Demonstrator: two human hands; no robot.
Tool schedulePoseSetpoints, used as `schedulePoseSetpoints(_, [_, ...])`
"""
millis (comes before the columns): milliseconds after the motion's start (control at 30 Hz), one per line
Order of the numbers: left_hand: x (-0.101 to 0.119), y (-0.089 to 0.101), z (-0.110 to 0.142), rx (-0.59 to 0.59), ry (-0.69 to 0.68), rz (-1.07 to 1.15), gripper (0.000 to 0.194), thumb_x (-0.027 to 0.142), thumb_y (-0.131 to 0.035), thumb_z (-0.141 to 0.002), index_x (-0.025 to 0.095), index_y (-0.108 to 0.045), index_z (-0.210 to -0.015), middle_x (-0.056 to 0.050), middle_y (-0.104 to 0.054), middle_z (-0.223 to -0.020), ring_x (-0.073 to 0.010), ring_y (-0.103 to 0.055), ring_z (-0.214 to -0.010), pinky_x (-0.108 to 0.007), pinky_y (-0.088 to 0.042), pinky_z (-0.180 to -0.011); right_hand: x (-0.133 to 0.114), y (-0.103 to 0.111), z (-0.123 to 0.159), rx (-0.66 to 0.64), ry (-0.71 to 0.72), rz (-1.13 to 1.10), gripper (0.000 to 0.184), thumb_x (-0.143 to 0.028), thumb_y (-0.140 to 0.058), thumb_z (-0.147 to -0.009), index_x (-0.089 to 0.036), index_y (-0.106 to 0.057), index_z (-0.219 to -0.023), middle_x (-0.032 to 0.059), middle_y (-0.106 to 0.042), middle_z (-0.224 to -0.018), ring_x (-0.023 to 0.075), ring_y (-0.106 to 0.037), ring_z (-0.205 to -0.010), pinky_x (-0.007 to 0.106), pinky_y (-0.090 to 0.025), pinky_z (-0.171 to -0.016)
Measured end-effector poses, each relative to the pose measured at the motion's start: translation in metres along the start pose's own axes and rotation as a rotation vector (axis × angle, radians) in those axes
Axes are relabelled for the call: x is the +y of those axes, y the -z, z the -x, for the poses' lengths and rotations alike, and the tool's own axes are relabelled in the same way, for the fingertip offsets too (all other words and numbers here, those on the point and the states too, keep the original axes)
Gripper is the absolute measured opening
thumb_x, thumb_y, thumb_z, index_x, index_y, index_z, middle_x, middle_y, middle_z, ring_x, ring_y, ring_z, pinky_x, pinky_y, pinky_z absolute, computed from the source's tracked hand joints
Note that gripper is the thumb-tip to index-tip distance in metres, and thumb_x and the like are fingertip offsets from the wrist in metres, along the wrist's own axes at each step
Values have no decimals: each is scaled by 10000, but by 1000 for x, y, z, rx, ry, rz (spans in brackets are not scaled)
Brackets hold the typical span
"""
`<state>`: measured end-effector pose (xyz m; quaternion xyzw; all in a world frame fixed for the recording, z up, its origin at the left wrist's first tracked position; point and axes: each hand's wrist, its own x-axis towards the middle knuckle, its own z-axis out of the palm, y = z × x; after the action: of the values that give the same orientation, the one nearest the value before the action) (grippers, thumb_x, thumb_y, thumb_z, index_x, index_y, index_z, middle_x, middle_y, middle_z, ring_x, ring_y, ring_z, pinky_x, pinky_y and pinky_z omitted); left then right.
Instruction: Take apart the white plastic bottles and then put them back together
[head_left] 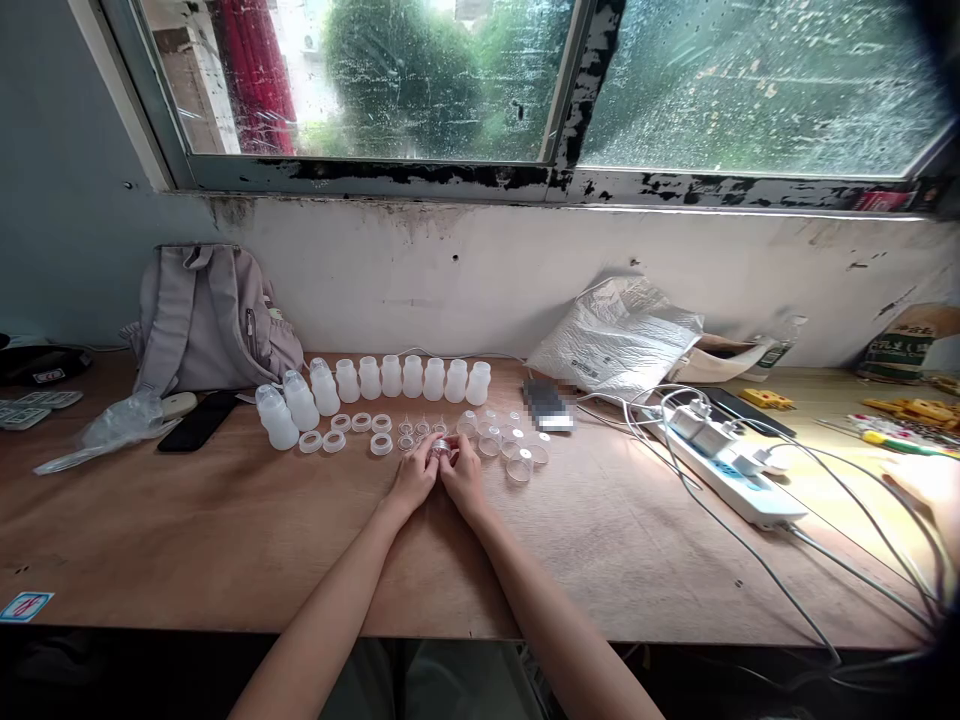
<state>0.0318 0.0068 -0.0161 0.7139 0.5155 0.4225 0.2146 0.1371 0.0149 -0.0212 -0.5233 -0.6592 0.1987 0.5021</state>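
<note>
Fingers (429,457) of the left hand (411,481) and right hand (465,479) are pinched onto a small clear piece (441,446) between them; clear caps (519,467) cluster at three o'clock, white rings (381,451) near ten, bottles (391,377) beyond toward eleven.

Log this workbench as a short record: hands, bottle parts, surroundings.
Left hand: fingertips on a small clear part, its details too small to tell
Right hand: fingertips on the same part
Back row: translucent white bottles, upright; the three leftmost wear clear tops
Before the bottles: white rings, lying flat
Right of the hands: clear cups
Left background: grey backpack, against the wall
Right background: silver mailer bag
Far right: white power strip, plugs inserted
</note>
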Motion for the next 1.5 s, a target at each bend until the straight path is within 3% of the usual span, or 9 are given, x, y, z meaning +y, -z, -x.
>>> schedulePoseSetpoints(233, [1, 3, 2, -89, -35, 13, 503, 47, -366, -674, 173, -476, -1148, -45, -555, -1140, -155, -489, -1060, -304, -367, -940, 3, 4, -4, 16, -20, 4, 89, -173, -421, -615, -199, -412, -699, 4, -508, -670, 139, -471, -594, 259, -387, -573])
schedulePoseSetpoints(467, [8, 3, 5, -82, -41, -57, 513, 57, -402, -649, 201, -484, -1134, -37, -574, -1098, -181, -523, -990, -314, -411, -876, 6, 3, -3, 10, -26, 88, 54, -199, -408, -646, -210, -374, -687, -13, -468, -631, 143, -447, -577, 264, -368, -560])
schedulePoseSetpoints(667, [8, 2, 8, -103, -45, -74, 556, 59, -394, -679, 228, -432, -1207, -31, -533, -1164, -182, -499, -1040, -327, -396, -905, 11, 4, -8, 42, -33, 127, 47, -198, -395, -652, -215, -387, -695, -9, -476, -627, 147, -451, -570, 268, -367, -557])
schedulePoseSetpoints(800, [14, 2, 10, -68, -100, -43, 454, 134, -376, -774, 259, -432, -1207, -31, -538, -1140, -169, -514, -1014, -315, -408, -889, 14, 7, -9, 88, 9, 58, 94, -181, -391, -653, -204, -415, -741, 8, -512, -681, 150, -477, -614, 272, -387, -595])
schedulePoseSetpoints(900, [17, 1, 10, 20, -108, 44, 371, 220, -407, -804, 266, -452, -1169, -37, -545, -1111, -163, -533, -975, -304, -434, -843, 12, 10, -9, 76, -26, 5, 123, -200, -418, -664, -193, -441, -785, 23, -544, -730, 146, -499, -625, 263, -398, -596])
schedulePoseSetpoints(1033, [12, -1, 5, 90, 44, 363, 506, 263, -531, -745, 219, -328, -1206, -65, -582, -1009, -130, -589, -785, -255, -483, -669, 6, 11, -8, -13, -12, -2, 104, -243, -435, -696, -192, -471, -780, 8, -559, -685, 141, -499, -582, 249, -388, -557])
schedulePoseSetpoints(1167, [5, -2, -1, 140, 147, 534, 524, 280, -582, -708, 174, -338, -1159, -66, -606, -894, -130, -587, -773, -249, -473, -669, 6, 9, -7, -63, 38, 23, 117, -271, -428, -734, -187, -499, -775, 5, -561, -654, 134, -497, -557, 245, -388, -553])
schedulePoseSetpoints(1400, [1, 0, 0, 243, 85, 158, 540, 262, -627, -656, 192, -391, -1138, -59, -579, -927, -155, -546, -815, -278, -450, -705, 14, 6, -7, -62, 46, 129, 238, -142, -416, -669, -182, -534, -872, 31, -572, -757, 143, -518, -635, 268, -418, -606])
schedulePoseSetpoints(1500, [-2, 4, 0, 202, 9, -52, 443, 238, -601, -668, 195, -454, -1083, -54, -563, -929, -177, -520, -864, -323, -414, -796, 11, 9, -6, -92, 117, 120, 322, -72, -379, -622, -183, -548, -873, 41, -564, -811, 149, -520, -709, 273, -426, -654])
